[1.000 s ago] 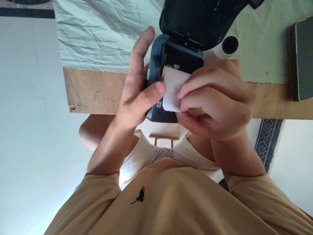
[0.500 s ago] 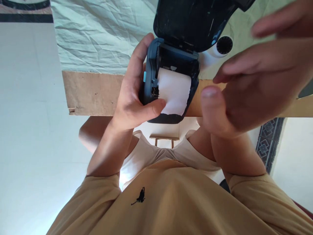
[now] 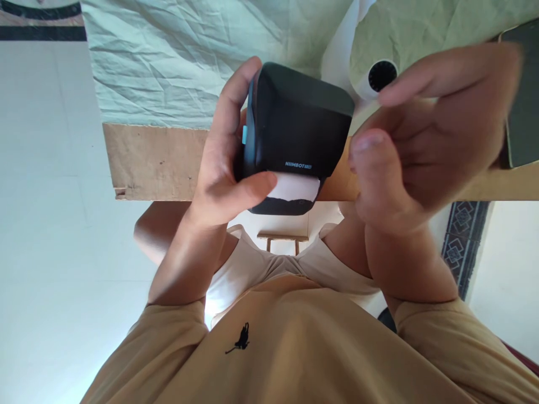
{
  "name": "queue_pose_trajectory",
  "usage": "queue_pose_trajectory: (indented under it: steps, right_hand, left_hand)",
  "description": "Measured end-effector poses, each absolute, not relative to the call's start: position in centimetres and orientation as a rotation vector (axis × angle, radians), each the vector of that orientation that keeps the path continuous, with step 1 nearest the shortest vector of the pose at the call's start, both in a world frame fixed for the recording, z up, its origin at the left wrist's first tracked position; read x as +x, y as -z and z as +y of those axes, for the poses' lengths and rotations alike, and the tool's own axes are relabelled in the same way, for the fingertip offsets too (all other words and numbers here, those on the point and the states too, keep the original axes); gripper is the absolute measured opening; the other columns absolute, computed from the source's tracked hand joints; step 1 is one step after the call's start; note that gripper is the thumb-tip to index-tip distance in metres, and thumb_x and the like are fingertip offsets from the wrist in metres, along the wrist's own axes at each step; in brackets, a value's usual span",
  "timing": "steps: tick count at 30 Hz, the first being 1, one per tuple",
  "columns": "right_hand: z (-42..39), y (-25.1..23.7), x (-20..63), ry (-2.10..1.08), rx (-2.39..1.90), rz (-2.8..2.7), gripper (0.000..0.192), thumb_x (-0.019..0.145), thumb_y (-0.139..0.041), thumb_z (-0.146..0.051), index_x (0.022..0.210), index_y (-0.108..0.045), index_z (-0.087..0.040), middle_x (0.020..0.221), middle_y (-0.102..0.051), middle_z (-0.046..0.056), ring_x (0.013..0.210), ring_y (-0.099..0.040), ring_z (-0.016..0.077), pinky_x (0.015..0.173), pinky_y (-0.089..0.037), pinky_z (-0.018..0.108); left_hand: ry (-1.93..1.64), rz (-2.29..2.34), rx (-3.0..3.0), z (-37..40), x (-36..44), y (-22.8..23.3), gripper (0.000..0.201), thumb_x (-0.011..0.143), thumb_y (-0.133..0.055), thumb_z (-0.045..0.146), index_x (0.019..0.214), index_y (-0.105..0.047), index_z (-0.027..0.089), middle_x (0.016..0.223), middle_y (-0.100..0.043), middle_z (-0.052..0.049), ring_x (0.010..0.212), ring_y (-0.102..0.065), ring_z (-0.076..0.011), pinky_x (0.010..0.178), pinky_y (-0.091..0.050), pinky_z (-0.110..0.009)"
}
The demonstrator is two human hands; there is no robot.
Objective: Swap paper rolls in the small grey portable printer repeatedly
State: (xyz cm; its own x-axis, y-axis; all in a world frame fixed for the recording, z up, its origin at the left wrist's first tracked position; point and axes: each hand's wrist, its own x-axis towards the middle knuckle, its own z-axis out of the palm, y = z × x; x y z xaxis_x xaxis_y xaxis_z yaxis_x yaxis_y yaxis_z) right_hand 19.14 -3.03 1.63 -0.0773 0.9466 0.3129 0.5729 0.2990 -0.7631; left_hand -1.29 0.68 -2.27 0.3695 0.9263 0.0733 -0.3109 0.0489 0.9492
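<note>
– What lies at twelve o'clock?
– A creased pale green cloth (image 3: 177, 62) over a wooden table edge (image 3: 155, 163).
– And toward two o'clock?
– A white paper roll (image 3: 370, 78); a dark flat device (image 3: 524, 118) at three.

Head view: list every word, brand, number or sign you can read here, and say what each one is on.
"NIIMBOT", in light letters near the lower edge of the closed lid of the label printer, held in the left hand.
A small light badge right after that word: too small to read.
A small black animal emblem, no letters, on the chest of the tan shirt.
Nothing readable on the paper roll or the paper strip.
</note>
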Motion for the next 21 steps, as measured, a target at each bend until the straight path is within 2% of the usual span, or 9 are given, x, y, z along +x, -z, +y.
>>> queue_pose_trajectory:
  steps: [1,3,5,7,8,9,11,15,21]
  right_hand:
    - [-2.8,-1.7,18.8,-0.554,-1.287,-1.687,0.019,0.097,-0.054,-0.037,0.106,-0.053,-0.021,0.090,-0.053,0.000,0.058,-0.043,0.0034,0.054,-0.033,0.026]
    - [-2.4,-1.7,18.3,-0.541,-1.160,-1.582,0.018,0.091,-0.064,-0.033,0.097,-0.055,-0.018,0.095,-0.053,-0.001,0.053,-0.033,-0.0017,0.050,-0.025,0.026]
    - [-2.3,-1.6,18.0,-0.621,-1.176,-1.566,0.018,0.089,-0.067,-0.029,0.099,-0.056,-0.018,0.100,-0.055,-0.002,0.052,-0.030,-0.0035,0.048,-0.025,0.025]
    - [-2.4,-1.6,17.9,-0.723,-1.233,-1.559,0.023,0.090,-0.066,-0.031,0.106,-0.056,-0.019,0.106,-0.057,-0.002,0.052,-0.033,-0.0032,0.047,-0.028,0.023]
    - [-2.5,-1.6,18.0,-0.752,-1.256,-1.569,0.027,0.090,-0.066,-0.034,0.111,-0.056,-0.020,0.112,-0.058,-0.002,0.053,-0.036,-0.0031,0.046,-0.030,0.022]
    - [-2.5,-1.6,18.1,-0.760,-1.269,-1.595,0.033,0.090,-0.066,-0.038,0.117,-0.056,-0.021,0.117,-0.059,-0.001,0.054,-0.038,-0.0030,0.045,-0.032,0.021]
    - [-2.6,-1.7,18.4,-0.763,-1.312,-1.666,0.049,0.089,-0.067,-0.047,0.129,-0.057,-0.021,0.130,-0.058,0.002,0.059,-0.045,-0.0022,0.046,-0.037,0.018]
    - [-2.4,-1.8,18.7,-0.785,-1.407,-1.733,0.068,0.084,-0.070,-0.058,0.138,-0.059,-0.018,0.144,-0.055,0.007,0.073,-0.061,0.0038,0.051,-0.049,0.016]
    - [-2.3,-2.2,18.8,-0.693,-1.420,-1.829,0.068,0.086,-0.071,-0.055,0.140,-0.059,-0.017,0.150,-0.053,0.010,0.094,-0.070,0.0120,0.050,-0.047,0.013]
  left_hand:
    - [-1.037,0.733,1.050,-0.1,-1.1,1.2,0.070,0.080,-0.082,0.045,0.141,-0.053,0.030,0.136,-0.059,0.000,0.142,-0.055,-0.0325,0.120,-0.044,-0.055]
    - [-1.066,0.749,0.946,-1.2,-0.8,-0.1,0.069,0.080,-0.084,0.045,0.139,-0.052,0.028,0.132,-0.060,-0.002,0.141,-0.055,-0.0315,0.120,-0.047,-0.052]
    - [-1.090,0.757,0.932,-1.4,-0.5,0.1,0.068,0.079,-0.085,0.049,0.136,-0.055,0.028,0.123,-0.064,-0.004,0.131,-0.063,-0.0302,0.111,-0.053,-0.045]
    - [-1.109,0.730,1.007,-0.7,-0.5,1.7,0.063,0.080,-0.081,0.054,0.133,-0.060,0.028,0.112,-0.066,-0.005,0.113,-0.070,-0.0275,0.096,-0.058,-0.040]
    - [-1.188,0.583,1.125,-0.2,-0.6,2.7,0.063,0.077,-0.081,0.061,0.129,-0.064,0.029,0.105,-0.066,-0.004,0.100,-0.071,-0.0242,0.082,-0.059,-0.036]
    - [-1.214,0.548,1.149,0.3,-0.8,3.7,0.056,0.081,-0.074,0.065,0.124,-0.067,0.029,0.100,-0.066,-0.004,0.092,-0.070,-0.0214,0.074,-0.057,-0.033]
    - [-1.190,0.542,1.168,1.2,-1.2,5.2,0.058,0.080,-0.075,0.066,0.123,-0.068,0.028,0.096,-0.066,-0.005,0.084,-0.069,-0.0211,0.068,-0.055,-0.034]
    - [-1.131,0.590,1.178,2.1,-1.8,6.1,0.078,0.067,-0.079,0.076,0.124,-0.067,0.024,0.094,-0.065,-0.006,0.089,-0.072,-0.0278,0.076,-0.059,-0.040]
    - [-1.126,0.560,1.242,2.2,-2.2,5.7,0.092,0.062,-0.082,0.076,0.135,-0.061,0.023,0.105,-0.066,-0.006,0.124,-0.066,-0.0402,0.096,-0.059,-0.053]
